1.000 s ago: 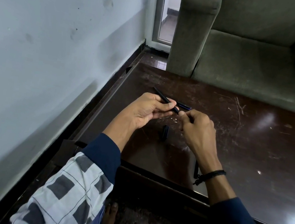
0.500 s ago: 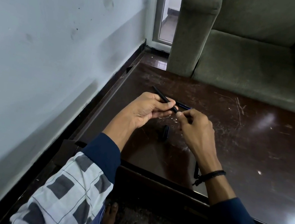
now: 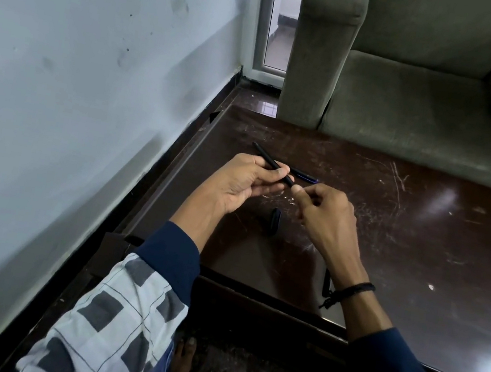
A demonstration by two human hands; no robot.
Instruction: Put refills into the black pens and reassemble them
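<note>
Broadly, everything sits over the left half of the dark table [image 3: 422, 248], nearer its left edge than its middle. The left hand [image 3: 243, 182] hovers above that part with palm turned up. Its thumb and fingertips are curled round a black pen barrel [image 3: 267, 157] and pinch it near its near end. The right hand [image 3: 326, 219] is just beside it on the right, with fingers curled and thumb and forefinger pressed together. I cannot tell whether they pinch a refill or some other small part.

The coming move, as I judge it, turns on the barrel's long axis. It runs from the table's far-left corner down toward the right hand, with its near end pointing at the right fingertips, close to touching them. The right hand is therefore the nearer one to feed anything into that open end, and it must push along this slant.

A second pen [image 3: 306, 176] lies flat on the table just behind the two hands. A short black cap [image 3: 274, 221] lies between the wrists, well apart from the barrel. Another dark piece [image 3: 327, 282] shows near the front edge beside the right wrist.

Against the earlier frames almost nothing differs. The barrel keeps its slant, the cap and second pen lie where they were, and the right fingertips have only crept slightly closer to the barrel's end.
</note>
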